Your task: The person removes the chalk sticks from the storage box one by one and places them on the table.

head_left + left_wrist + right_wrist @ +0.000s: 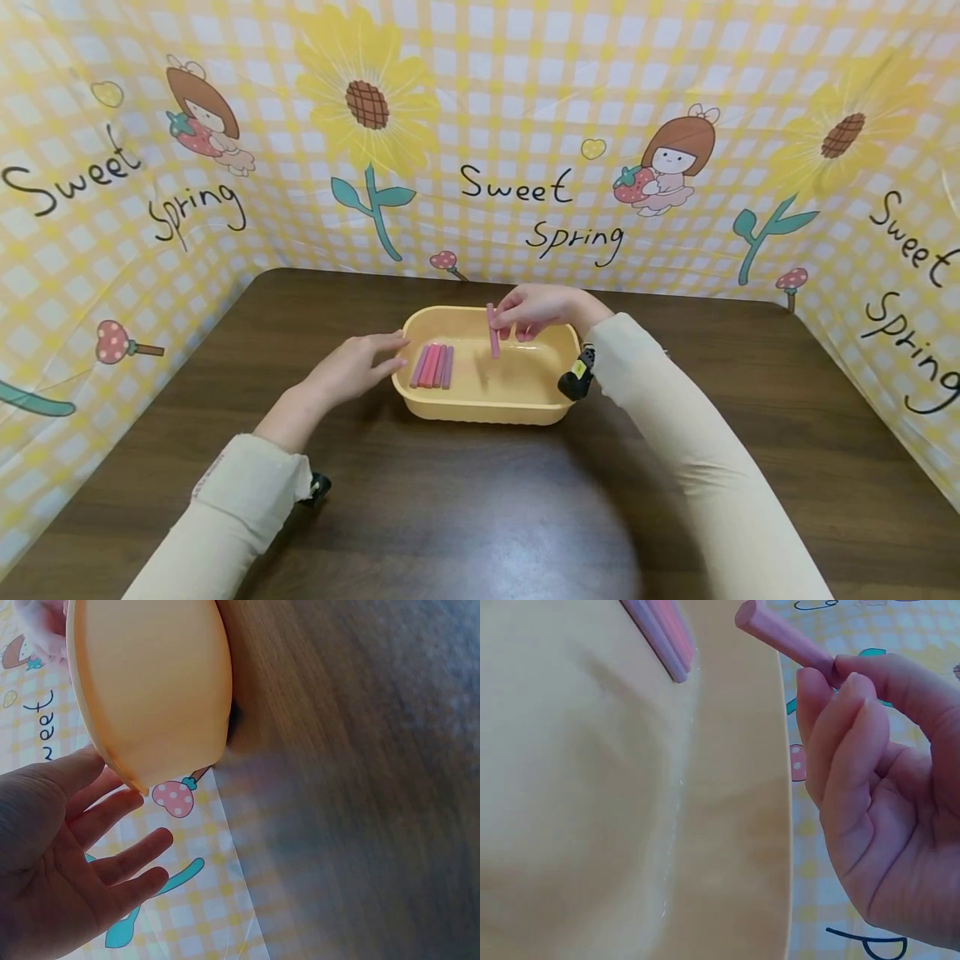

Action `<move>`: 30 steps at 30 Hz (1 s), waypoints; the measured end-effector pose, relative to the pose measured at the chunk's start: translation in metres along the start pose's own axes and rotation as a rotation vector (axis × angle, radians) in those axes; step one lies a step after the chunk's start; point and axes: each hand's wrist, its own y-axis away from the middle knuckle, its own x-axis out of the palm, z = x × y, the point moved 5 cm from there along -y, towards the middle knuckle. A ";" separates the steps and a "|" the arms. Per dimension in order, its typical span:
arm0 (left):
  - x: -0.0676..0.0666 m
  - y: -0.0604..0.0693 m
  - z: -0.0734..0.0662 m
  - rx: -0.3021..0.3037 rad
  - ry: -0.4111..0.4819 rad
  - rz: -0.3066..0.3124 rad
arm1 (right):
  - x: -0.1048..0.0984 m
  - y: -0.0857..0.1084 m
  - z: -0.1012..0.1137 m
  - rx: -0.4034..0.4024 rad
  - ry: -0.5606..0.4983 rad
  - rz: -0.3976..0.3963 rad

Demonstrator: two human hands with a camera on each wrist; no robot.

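Observation:
A yellow tub (480, 408) stands on the table. At its left end several pink and purple chalk-like sticks (432, 367) lie side by side on the bottom. Over the tub's back half, my right hand (536, 310) pinches a mauve chalk-like stick (492, 333) by its upper part, between thumb and fingers. The lower end of this stick (780, 631) hangs free above the tub floor. My left hand (358, 365) is at the tub's left end, its thumb and fingertips (133, 799) touching the rim and the other fingers spread.
The dark wooden table (465, 508) runs in front of the tub and to both sides. A yellow checked cloth (510, 125) with printed flowers and figures hangs behind and at the sides. Black wrist cameras (576, 375) sit on both wrists, the right one by the tub's right rim.

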 end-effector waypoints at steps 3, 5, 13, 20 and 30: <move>0.000 0.000 0.000 0.002 0.000 0.000 | -0.002 0.006 -0.003 -0.005 -0.004 -0.008; 0.000 0.000 0.000 0.002 0.001 0.001 | -0.003 0.009 -0.006 -0.010 -0.005 -0.011; 0.000 0.000 0.001 -0.006 -0.008 0.006 | -0.007 0.023 -0.019 -0.006 -0.016 -0.034; 0.000 0.000 0.001 -0.009 -0.008 0.010 | -0.012 0.037 -0.029 -0.004 -0.025 -0.065; 0.000 0.000 0.000 0.000 -0.004 0.003 | -0.024 0.062 -0.052 -0.038 -0.071 -0.075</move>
